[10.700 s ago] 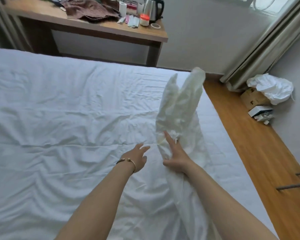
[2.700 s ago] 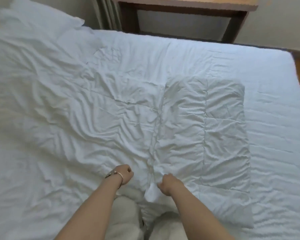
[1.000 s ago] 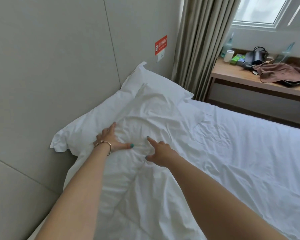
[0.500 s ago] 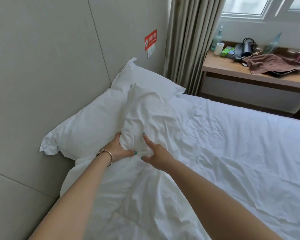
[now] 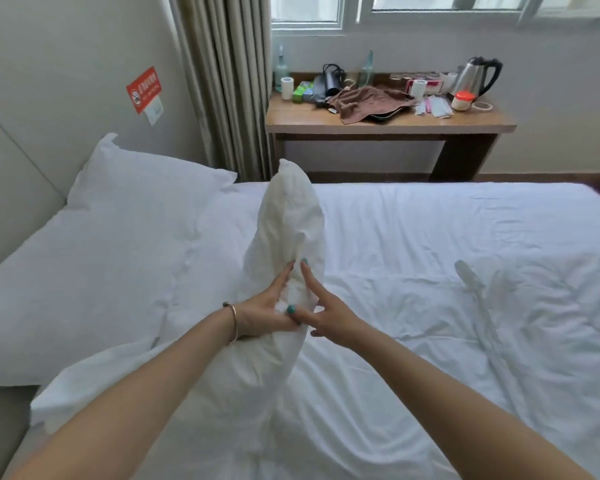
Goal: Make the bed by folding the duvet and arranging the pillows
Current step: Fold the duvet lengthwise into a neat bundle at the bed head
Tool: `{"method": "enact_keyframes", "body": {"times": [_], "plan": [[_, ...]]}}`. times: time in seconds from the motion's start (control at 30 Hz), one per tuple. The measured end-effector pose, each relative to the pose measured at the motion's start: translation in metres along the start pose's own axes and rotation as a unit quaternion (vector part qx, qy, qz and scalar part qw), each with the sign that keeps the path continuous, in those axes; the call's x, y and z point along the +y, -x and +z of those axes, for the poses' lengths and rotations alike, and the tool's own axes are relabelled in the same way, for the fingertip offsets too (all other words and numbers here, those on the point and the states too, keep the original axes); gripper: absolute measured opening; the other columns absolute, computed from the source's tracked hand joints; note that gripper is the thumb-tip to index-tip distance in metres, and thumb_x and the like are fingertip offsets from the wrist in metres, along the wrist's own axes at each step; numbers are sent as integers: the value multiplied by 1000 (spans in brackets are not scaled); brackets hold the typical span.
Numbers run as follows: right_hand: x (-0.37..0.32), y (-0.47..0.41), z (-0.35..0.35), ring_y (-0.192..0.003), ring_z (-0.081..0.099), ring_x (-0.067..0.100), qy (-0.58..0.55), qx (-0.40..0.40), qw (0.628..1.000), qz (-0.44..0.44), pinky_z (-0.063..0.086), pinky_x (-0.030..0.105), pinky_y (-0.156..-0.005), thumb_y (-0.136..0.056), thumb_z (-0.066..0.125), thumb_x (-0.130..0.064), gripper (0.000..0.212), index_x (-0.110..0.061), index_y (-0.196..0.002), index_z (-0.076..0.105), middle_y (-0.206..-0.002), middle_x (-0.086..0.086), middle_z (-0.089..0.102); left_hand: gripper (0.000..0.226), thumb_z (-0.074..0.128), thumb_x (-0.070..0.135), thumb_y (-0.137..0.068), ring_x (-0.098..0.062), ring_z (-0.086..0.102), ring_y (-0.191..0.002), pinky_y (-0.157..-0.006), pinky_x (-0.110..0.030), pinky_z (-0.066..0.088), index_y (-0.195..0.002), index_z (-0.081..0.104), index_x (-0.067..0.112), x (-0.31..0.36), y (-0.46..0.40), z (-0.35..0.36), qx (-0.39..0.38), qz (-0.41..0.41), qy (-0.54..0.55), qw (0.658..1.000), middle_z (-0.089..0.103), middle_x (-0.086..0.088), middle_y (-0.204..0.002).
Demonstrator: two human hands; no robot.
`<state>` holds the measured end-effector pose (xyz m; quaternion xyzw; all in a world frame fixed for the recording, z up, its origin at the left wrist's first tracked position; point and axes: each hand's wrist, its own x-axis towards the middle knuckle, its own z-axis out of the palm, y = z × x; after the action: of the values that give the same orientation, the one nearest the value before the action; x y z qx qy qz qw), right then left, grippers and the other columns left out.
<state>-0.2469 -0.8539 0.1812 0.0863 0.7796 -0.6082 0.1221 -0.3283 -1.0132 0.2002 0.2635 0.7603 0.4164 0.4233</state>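
matt white cloth pillow [image 5: 284,230]

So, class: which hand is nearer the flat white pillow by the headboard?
Left. The left hand grips the raised pillow beside the flat white pillow; the right hand sits farther away.

Both forearms extend forward and converge at centre. The left hand [image 5: 262,315], bracelet on the wrist, grips the raised white pillow [image 5: 284,237] with thumb curled over it. The right hand [image 5: 329,315] touches it, index finger extended, other fingers loosely bent.
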Motion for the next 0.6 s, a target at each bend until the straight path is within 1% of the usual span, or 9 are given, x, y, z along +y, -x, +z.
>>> {"method": "enact_keyframes", "body": {"times": [0.1,0.17,0.23,0.3,0.37,0.43,0.5,0.57,0.6], "plan": [[32,45,-52,-119,56,19,-80,26,996,40,56,41,-89,-90,66,-37,78,-74,-134,13,-145,0,43,98,61,-1,-86,6,54,-113,-94,-12,43,-147,-1,42,37,-35,62,-24,30,4,999,49,15,-132],[51,71,-81,-119,55,15,-128,64,987,69,55,41,-92,-95,58,-38,69,-65,-141,15,-147,-1,42,93,62,2,-86,4,45,-123,-90,-4,39,-150,6,40,57,-58,111,25,48,16,998,37,16,-144],[72,92,-104,-125,49,15,-124,91,982,109,52,40,-96,-97,46,-50,59,-58,-145,14,-151,-5,37,92,61,5,-88,-4,41,-127,-83,-1,39,-152,3,36,60,-87,165,79,45,49,995,31,11,-147],[104,109,-120,-136,39,19,-102,80,978,165,45,44,-102,-97,36,-58,56,-57,-147,10,-156,-8,28,92,55,3,-92,-17,53,-120,-80,-10,47,-151,-7,34,49,-112,219,86,-23,182,979,42,-6,-144],[142,125,-126,-141,32,22,-80,56,970,221,40,48,-106,-98,31,-59,55,-56,-147,6,-159,-10,21,86,52,4,-93,-22,52,-121,-93,-26,48,-151,-3,35,33,-126,264,100,-100,255,957,41,-12,-145],[176,145,-129,-142,29,25,-68,23,960,270,37,50,-108,-97,31,-62,58,-55,-147,3,-161,-9,15,71,50,1,-91,-21,43,-129,-106,-34,40,-149,23,31,18,-131,295,158,-120,168,966,34,-9,-148],[202,161,-128,-144,25,27,-61,-12,956,286,34,52,-110,-94,33,-65,65,-52,-149,-1,-161,-10,12,53,51,6,-89,-19,40,-131,-109,-31,31,-137,47,29,6,-120,307,236,-110,-39,965,43,-3,-141],[222,171,-125,-146,22,27,-35,-28,958,283,33,51,-111,-92,42,-65,78,-47,-151,-5,-162,-7,11,52,56,36,-87,-18,30,-136,-109,-37,24,-137,42,39,-11,-98,313,230,-164,-239,929,38,5,-145],[229,174,-121,-146,20,27,-9,-25,960,280,30,49,-113,-89,50,-64,85,-46,-151,-7,-162,-2,10,67,57,54,-82,-19,21,-140,-110,-43,21,-143,30,44,-22,-85,315,193,-223,-277,914,27,6,-151]]}}
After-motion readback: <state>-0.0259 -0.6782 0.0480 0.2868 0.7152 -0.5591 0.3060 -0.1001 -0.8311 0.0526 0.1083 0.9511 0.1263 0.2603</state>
